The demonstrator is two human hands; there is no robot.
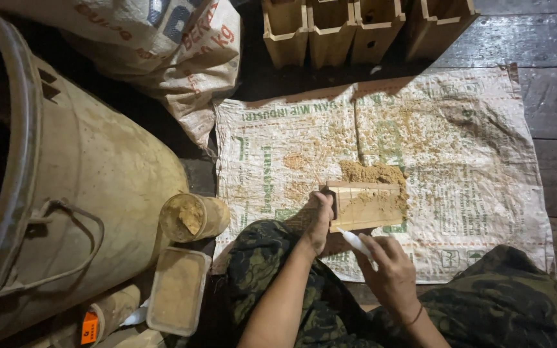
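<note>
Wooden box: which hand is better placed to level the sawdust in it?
Right. The right hand holds a white tool just beside the wooden box, free to move. The left hand grips the box's end, steadying it.

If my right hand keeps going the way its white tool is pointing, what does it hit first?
Most likely the wooden mould with the brown mix. The right hand aims its white tool up and left at the mould's near edge, close by the left hand; depth is unclear.

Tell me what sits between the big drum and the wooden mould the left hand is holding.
In the head view, a round tub of brown powder lies between the big drum and the wooden mould held by the left hand, then a stretch of powder-dusted sack mat.
</note>
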